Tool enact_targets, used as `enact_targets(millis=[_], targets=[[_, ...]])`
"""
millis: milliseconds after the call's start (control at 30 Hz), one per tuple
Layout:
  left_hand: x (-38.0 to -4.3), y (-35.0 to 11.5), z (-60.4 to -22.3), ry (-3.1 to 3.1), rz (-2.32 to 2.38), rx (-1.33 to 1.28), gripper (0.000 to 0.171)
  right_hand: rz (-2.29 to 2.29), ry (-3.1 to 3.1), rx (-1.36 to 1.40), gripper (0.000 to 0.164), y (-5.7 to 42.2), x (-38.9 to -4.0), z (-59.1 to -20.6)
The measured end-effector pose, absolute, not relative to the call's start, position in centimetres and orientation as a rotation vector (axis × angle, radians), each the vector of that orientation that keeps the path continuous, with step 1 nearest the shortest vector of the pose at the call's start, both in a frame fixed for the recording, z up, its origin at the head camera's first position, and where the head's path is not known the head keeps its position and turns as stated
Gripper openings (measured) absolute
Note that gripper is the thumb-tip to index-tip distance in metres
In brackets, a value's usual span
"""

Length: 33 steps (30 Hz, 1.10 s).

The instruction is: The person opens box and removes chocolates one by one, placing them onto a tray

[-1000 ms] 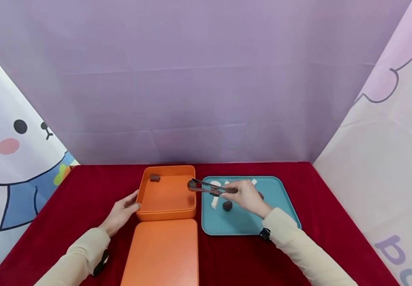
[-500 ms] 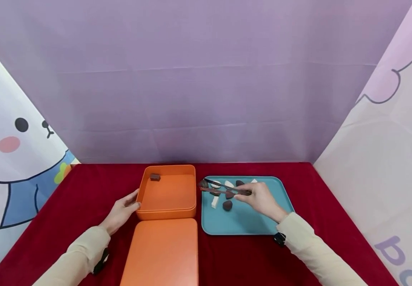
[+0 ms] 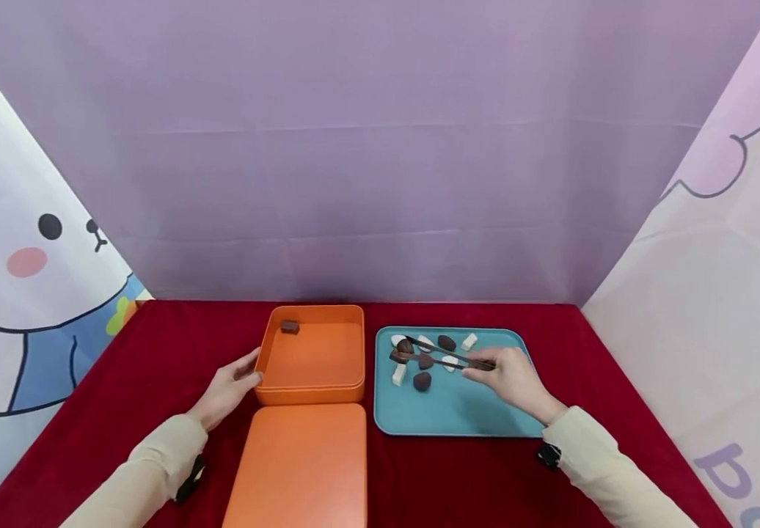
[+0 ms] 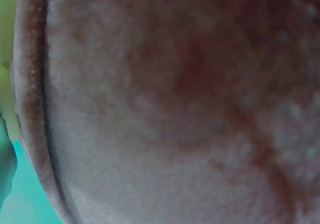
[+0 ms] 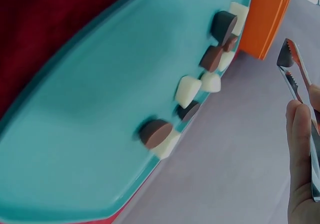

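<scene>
My left hand [image 3: 224, 389] touches the left wall of an orange box [image 3: 310, 396], fingers and thumb resting along its outside. A dark brown chocolate-like block [image 3: 290, 327] lies inside at the back left. In my right hand [image 3: 508, 378] I hold tongs [image 3: 442, 350] over the blue tray [image 3: 459, 418]. Between the tong tips a dark roundish piece [image 3: 405, 347] shows; the right wrist view also has a dark shape [image 5: 285, 55] there. White pieces [image 3: 399, 375] and brown pieces [image 3: 422, 381] lie about the tray's back left.
A flat orange lid [image 3: 301, 462] lies in front of the box, close to its front wall. Dark red cloth [image 3: 446, 484] covers the table. A lilac curtain [image 3: 380, 183] hangs behind. The left wrist view is mostly a blurred close surface.
My right hand has drawn the tongs rightward, from the box's right rim to over the tray; the dark roundish shape at the tips moved along. My left hand stays by the box.
</scene>
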<state>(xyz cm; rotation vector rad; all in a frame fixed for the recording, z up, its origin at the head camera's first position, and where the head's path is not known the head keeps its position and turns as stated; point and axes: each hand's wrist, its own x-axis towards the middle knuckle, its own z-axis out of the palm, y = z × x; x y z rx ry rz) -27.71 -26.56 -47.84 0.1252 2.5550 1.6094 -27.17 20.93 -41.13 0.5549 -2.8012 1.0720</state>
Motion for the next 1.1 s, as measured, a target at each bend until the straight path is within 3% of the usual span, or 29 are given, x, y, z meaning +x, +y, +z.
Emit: enact_targets(millis=[1100], targets=[[-27.9,-26.7,-48.2,2.547,1.617,0.123,0.060,1.013,-2.863,0.434,0.023,26.9,-24.8,-43.3]])
